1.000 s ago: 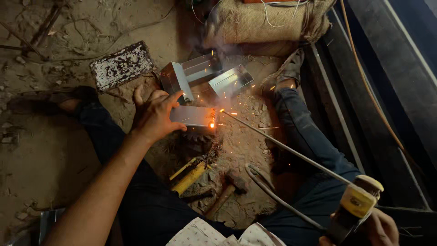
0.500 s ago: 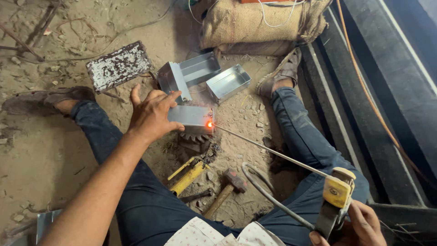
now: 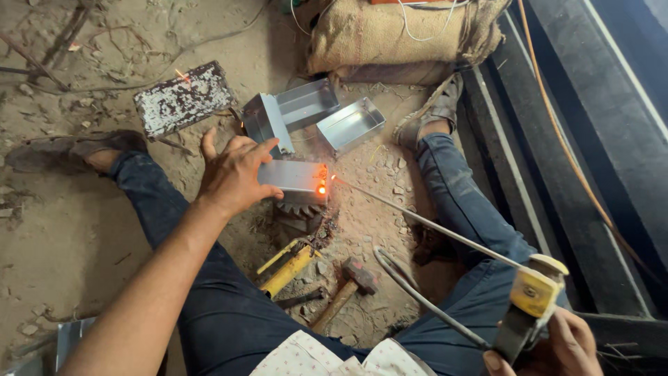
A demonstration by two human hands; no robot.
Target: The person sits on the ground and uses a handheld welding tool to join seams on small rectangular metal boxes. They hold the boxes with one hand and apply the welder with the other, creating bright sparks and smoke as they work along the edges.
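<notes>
Left hand (image 3: pixel 233 174) spread flat, fingers pressing down on the small metal box (image 3: pixel 296 177) at centre, thumb lifted toward 11 o'clock. Right hand (image 3: pixel 557 345) at 4 o'clock, closed round the yellow holder (image 3: pixel 532 299). Rod (image 3: pixel 424 219) clamped in it, running toward 10 o'clock, tip just beside the box's right edge. Glowing orange spot (image 3: pixel 321 186) there, very near the left fingertips. Under the box, a toothed gear (image 3: pixel 303 207) on the dirt floor (image 3: pixel 56 230). Further out: two open metal trays (image 3: pixel 313 111) at 12 o'clock, a speckled plate (image 3: pixel 182 99) at 11, a hammer (image 3: pixel 348 289) and a yellow tool (image 3: pixel 285 268) at 6, a burlap sack (image 3: pixel 403 31) at the top, legs in jeans to either side.

Likely risks, as judged: burnt fingers from bare skin so close to the hot seam; sparks landing on cloth or sack; box slipping off the gear under uneven pressure, spoiling the joint; rod sticking to the metal if pushed too close.
</notes>
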